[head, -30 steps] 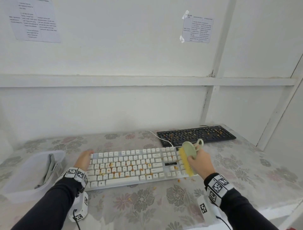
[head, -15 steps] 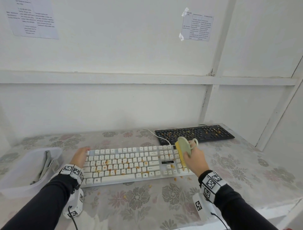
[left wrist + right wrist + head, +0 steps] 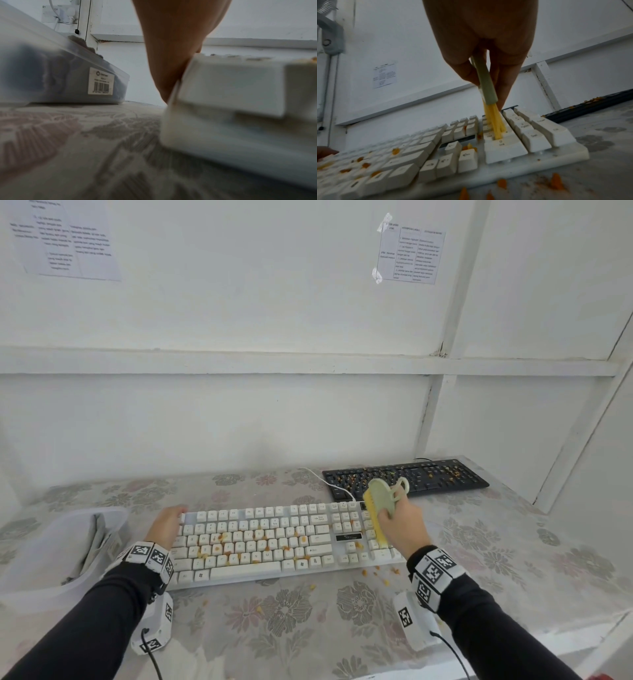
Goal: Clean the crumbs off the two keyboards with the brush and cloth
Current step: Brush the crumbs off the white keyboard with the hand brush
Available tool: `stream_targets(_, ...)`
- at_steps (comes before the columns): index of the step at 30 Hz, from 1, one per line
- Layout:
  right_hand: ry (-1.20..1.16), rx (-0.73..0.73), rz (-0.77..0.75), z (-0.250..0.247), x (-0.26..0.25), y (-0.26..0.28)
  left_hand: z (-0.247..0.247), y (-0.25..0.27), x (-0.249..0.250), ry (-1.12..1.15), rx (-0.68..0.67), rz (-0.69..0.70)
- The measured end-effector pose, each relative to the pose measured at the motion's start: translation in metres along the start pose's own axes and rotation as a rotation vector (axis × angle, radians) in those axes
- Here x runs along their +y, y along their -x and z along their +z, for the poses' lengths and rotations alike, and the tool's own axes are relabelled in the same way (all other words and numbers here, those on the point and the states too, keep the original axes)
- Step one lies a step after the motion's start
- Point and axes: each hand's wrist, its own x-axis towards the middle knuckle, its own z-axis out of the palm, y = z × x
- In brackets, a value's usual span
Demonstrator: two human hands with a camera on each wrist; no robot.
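A white keyboard (image 3: pixel 260 539) strewn with orange crumbs (image 3: pixel 219 549) lies in front of me on the table. My right hand (image 3: pixel 402 525) grips a pale green brush (image 3: pixel 380 501) by its back, its yellow bristles (image 3: pixel 494 124) down among the number-pad keys at the keyboard's right end (image 3: pixel 513 135). My left hand (image 3: pixel 168 523) lies with straight fingers against the keyboard's far left corner (image 3: pixel 214 86). A black keyboard (image 3: pixel 404 477), also dotted with crumbs, lies behind to the right. A grey cloth (image 3: pixel 97 539) sits inside a clear plastic tub (image 3: pixel 41 583) on the left.
Loose crumbs (image 3: pixel 380 571) lie on the flowered tablecloth (image 3: pixel 274 618) in front of the white keyboard's right end. The white keyboard's cable (image 3: pixel 329 482) runs back toward the wall. The table's right edge (image 3: pixel 582 542) meets a white wall.
My right hand has moved the brush slightly left and back along the number pad. The left hand stays at the keyboard's left corner.
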Motion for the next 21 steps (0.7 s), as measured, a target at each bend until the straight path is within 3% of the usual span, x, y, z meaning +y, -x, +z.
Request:
stream_targets(5,0.082,-0.056,0.036,-0.011,0.01,0.011,0.0,-0.003,-0.001,-0.008,0.005,0.007)
stream_targets(12,-0.046,0.175,-0.005,-0.027,0.003,-0.011,-0.001,-0.008,-0.005,0.025,-0.003,0.001)
stream_targets(21,0.084,-0.068,0.073,-0.023,0.015,0.003,-0.001,-0.006,-0.001,0.007,-0.008,0.004)
